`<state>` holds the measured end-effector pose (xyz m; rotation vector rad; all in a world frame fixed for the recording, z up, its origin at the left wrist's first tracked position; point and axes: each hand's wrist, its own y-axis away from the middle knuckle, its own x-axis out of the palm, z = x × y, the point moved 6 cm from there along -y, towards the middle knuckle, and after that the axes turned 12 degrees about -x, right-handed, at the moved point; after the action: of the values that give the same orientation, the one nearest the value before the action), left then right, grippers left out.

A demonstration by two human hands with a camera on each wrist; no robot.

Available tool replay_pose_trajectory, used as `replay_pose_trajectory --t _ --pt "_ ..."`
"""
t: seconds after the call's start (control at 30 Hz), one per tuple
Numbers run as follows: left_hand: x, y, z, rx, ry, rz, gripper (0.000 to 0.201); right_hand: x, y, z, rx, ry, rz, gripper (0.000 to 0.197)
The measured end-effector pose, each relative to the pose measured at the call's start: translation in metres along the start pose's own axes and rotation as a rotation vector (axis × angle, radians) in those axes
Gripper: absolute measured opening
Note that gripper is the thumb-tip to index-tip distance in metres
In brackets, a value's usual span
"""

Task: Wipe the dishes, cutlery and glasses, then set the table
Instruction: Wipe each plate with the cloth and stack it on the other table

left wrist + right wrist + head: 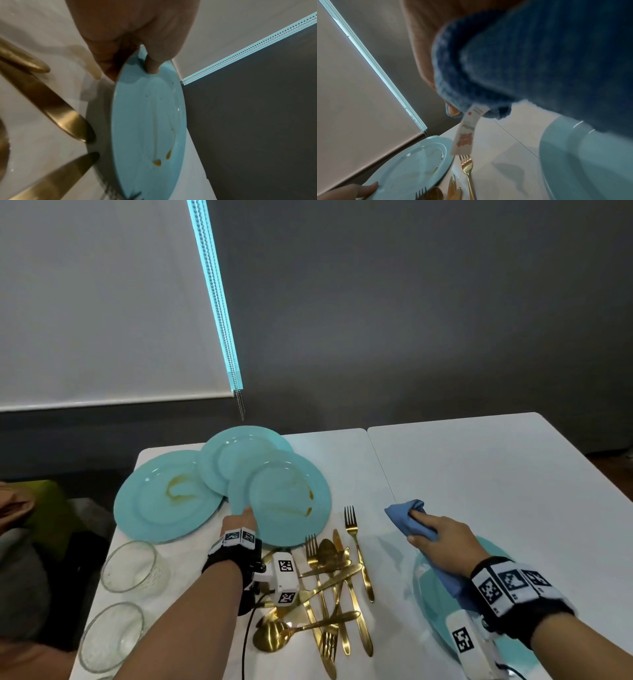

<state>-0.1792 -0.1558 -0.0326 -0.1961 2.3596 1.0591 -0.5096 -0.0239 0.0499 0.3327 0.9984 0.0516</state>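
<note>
The table (479,460) is carrying everything, and the job is sitting in the wiping stage, with nothing laid out as place settings yet. Three teal plates are overlapping at its left: a stained one (168,496) far left, another (236,460) behind, and the nearest plate (284,501), streaked with brown sauce, lying partly over both. A fourth plate (428,587) is resting near the front right, under the right forearm, and judging by its clear visible rim it is looking already wiped. Two glasses (132,565) are standing at the front left, and gold cutlery (334,587) is lying in a loose heap between the plates and the right arm. The left hand (241,520) is pinching the near rim of the sauced plate, thumb (152,65) on top and fingers curled beneath. The right hand (433,530) is clutching a bunched blue cloth (406,517) above the bare tabletop, well apart from that plate. The next move is probably calling for the sauced plate and the cloth to be brought together, the left hand steadying the plate.
</note>
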Motion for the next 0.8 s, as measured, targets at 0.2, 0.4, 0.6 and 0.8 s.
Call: replay_pose_trajectory --t 0.2,0.4,0.6,0.8 --pt "-0.012 0.006 -0.012 -0.029 0.303 -0.034 0.042 -0.005 0.009 0.010 0.000 -0.018 -0.041 0.051" --pt "-0.034 0.025 -0.027 0.078 0.467 -0.091 0.039 -0.013 0.013 0.020 -0.033 -0.002 -0.055 0.050" --pt "-0.037 0.066 -0.060 0.299 0.506 -0.062 0.043 -0.039 0.000 0.036 -0.181 0.124 -0.057 0.048" --pt "0.023 0.136 -0.086 0.321 0.543 0.179 0.041 -0.074 -0.002 0.045 -0.222 0.143 -0.250 0.042"
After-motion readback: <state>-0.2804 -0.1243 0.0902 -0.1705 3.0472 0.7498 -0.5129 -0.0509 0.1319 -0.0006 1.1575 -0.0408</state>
